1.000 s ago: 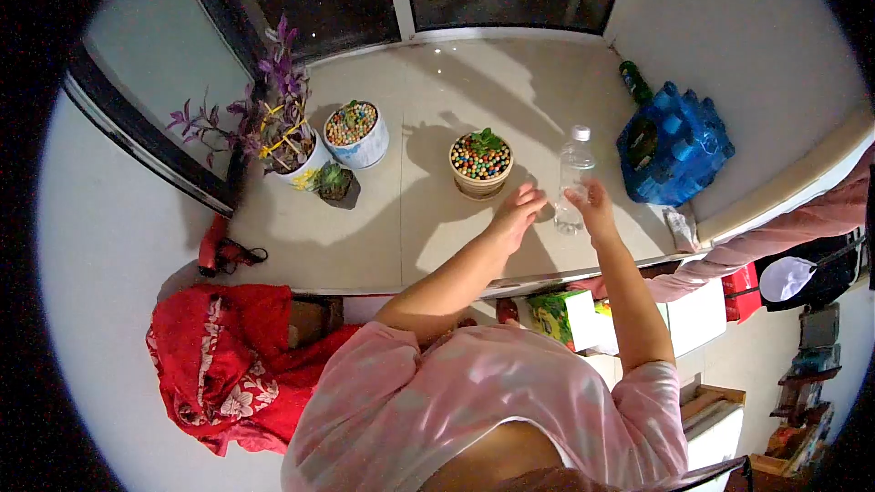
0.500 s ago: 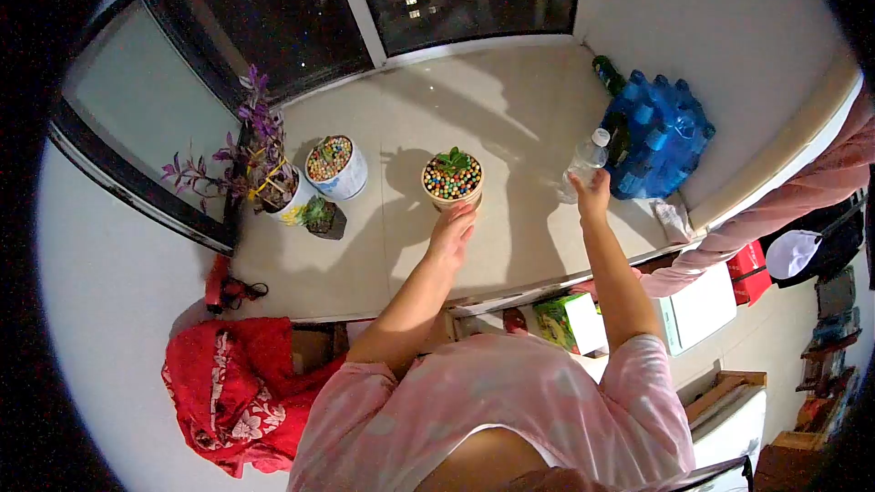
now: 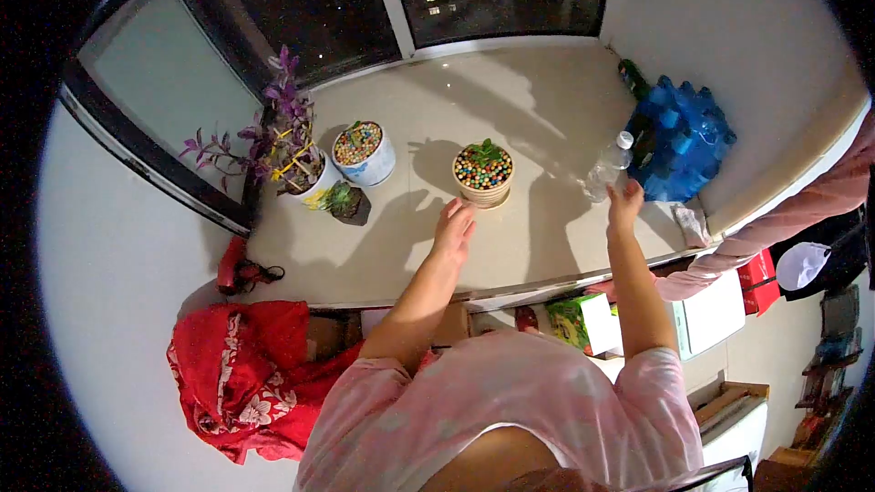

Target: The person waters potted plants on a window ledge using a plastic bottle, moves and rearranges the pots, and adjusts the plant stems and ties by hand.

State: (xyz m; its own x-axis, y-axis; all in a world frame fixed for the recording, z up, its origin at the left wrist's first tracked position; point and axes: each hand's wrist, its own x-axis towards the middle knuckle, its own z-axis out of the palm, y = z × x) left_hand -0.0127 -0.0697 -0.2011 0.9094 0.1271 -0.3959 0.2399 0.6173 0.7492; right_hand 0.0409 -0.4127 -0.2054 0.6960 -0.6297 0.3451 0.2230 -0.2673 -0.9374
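A small beige pot (image 3: 483, 193) stands on the tiled ledge, topped with multicoloured beads and a green succulent (image 3: 485, 151). My left hand (image 3: 453, 226) is just below and left of it, open, fingers loosely stretched and holding nothing. On the right, a clear plastic bottle (image 3: 609, 167) with a white cap stands on the ledge. Beside its lower right side is my right hand (image 3: 624, 205), thumb and fingers apart; it appears open and clear of the bottle.
Left on the ledge are a white-blue bead-topped pot (image 3: 366, 167), a purple-leaved plant (image 3: 290, 118) and a small dark succulent pot (image 3: 351, 206). Blue-wrapped bottles (image 3: 684, 141) and a green bottle (image 3: 633, 78) stand by the right wall. Red cloth (image 3: 251, 374) hangs below left.
The view has shifted, so the ledge things appear farther right. My left hand has come away from the beige pot. My right hand has drawn slightly away from the clear bottle.
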